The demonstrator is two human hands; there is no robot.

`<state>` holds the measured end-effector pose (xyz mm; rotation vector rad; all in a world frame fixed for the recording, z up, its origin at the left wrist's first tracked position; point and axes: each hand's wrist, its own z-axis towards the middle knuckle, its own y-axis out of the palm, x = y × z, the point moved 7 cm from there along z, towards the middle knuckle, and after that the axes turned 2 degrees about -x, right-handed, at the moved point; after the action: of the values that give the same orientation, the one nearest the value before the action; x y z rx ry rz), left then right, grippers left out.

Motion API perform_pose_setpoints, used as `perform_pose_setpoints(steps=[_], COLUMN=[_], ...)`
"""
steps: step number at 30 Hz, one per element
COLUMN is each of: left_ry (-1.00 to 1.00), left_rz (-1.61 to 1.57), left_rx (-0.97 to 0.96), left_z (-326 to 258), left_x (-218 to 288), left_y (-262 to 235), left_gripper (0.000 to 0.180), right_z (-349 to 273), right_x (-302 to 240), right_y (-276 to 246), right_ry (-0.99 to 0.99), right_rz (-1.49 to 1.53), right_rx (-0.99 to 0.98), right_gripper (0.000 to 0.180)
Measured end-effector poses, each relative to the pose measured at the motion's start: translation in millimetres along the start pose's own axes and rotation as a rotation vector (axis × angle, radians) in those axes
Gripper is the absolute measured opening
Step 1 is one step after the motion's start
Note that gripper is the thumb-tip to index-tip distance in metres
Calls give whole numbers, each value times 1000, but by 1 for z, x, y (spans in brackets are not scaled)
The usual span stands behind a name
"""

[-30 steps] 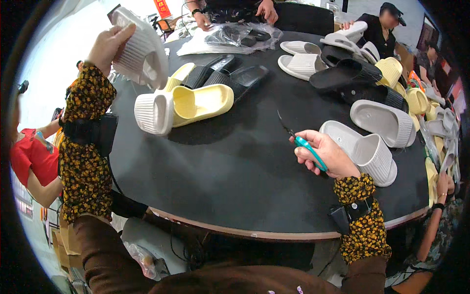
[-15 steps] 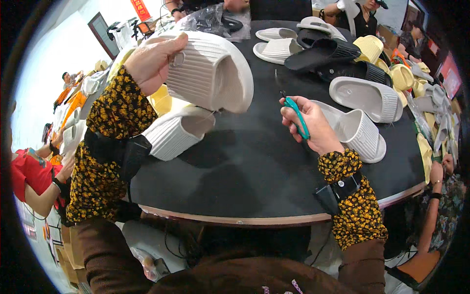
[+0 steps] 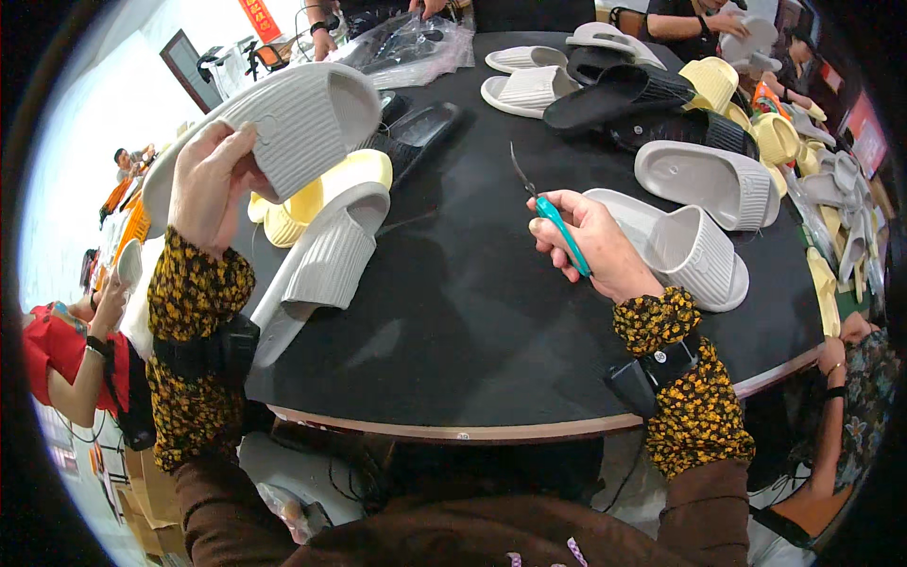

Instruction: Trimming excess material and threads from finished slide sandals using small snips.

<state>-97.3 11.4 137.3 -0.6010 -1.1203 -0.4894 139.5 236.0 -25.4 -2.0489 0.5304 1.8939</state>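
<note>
Up at the left, my left hand (image 3: 210, 184) grips a light grey slide slipper (image 3: 307, 123) by its strap's edge, ribbed strap facing me, held above the table. My right hand (image 3: 605, 250) is closed round the teal handle of a slim trimming knife (image 3: 564, 236), its thin, curved metal tip pointing up and away from the slipper. Under the raised slipper, another grey slipper (image 3: 333, 260) lies tilted against a yellow slipper (image 3: 326, 194). Just beside my right hand rests a grey slipper (image 3: 709, 265), and a further grey slipper (image 3: 694, 178) lies behind it.
On the dark round-edged table (image 3: 453, 350), black slippers (image 3: 619, 99) are piled with white and yellow ones at the back right. A black slipper (image 3: 425, 132) and a clear plastic bag (image 3: 420, 57) lie at the back left. Co-workers sit on both sides and across.
My left hand has moved left and turned the slipper, so its toe end now points up and right. The black slipper behind has come into sight. My right hand has barely moved.
</note>
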Motion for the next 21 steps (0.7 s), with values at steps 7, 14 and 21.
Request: perform_pose_setpoints(steps=[7,14,21], left_ry=[55,-20,54], left_rz=[38,-244,-167], left_rx=[201,273,295], left_z=[-11,-51,-73], left_x=[-26,-56,-47], left_y=[-53,-43,-30], left_gripper=[11,11,13], right_z=[0,0,0], right_x=[2,3,0], right_y=[0,1,2], right_ry=[15,8,27], right_rz=[-24,-59,-66], right_rx=[3,-2,10], right_gripper=[35,39,35])
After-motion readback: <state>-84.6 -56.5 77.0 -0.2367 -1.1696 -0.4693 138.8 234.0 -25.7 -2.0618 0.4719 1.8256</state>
